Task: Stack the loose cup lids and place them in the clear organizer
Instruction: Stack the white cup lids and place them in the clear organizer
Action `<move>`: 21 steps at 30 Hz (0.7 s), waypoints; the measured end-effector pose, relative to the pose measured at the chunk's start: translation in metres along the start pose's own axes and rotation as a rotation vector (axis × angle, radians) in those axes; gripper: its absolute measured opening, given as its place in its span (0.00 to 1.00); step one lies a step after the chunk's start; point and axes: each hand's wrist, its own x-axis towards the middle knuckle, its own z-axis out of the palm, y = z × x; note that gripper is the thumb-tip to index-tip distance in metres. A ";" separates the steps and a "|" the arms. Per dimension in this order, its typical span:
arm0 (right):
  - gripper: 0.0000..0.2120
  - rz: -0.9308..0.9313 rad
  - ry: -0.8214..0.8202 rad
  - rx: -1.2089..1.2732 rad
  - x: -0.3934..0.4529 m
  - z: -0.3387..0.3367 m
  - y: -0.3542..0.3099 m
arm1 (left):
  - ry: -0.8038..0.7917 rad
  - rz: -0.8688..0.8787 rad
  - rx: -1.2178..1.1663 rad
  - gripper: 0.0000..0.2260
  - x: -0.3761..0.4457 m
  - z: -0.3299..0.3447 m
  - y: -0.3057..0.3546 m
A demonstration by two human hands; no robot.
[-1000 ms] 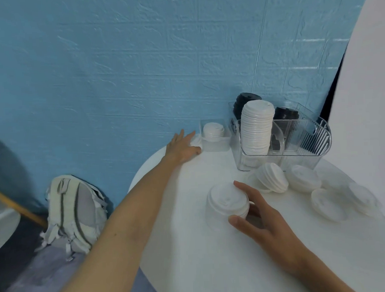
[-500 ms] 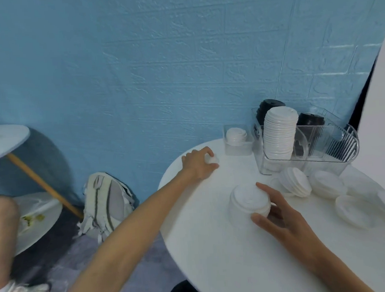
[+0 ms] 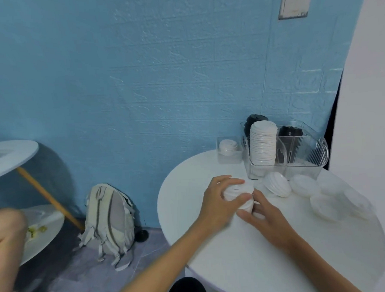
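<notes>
done: tall white stack stands in clear organizer.
hands: left hand and right hand both grip small lid stack.
left: loose lids lie to the right.

My left hand has come away from the far edge of the desk, near the small clear box, and now grips the top of the lid stack it wasn't touching before. My right hand stays on the stack (lower, on its near side), so both hands now hold it together.
</notes>
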 end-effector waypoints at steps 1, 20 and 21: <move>0.20 0.009 0.007 -0.001 0.000 0.000 0.001 | 0.019 -0.013 -0.020 0.14 -0.004 0.002 0.000; 0.24 0.049 0.023 -0.109 0.000 0.003 0.005 | -0.027 -0.008 -0.145 0.17 -0.022 -0.002 -0.003; 0.24 0.050 0.022 -0.106 -0.001 0.003 0.004 | -0.033 -0.019 -0.152 0.17 -0.022 -0.002 -0.003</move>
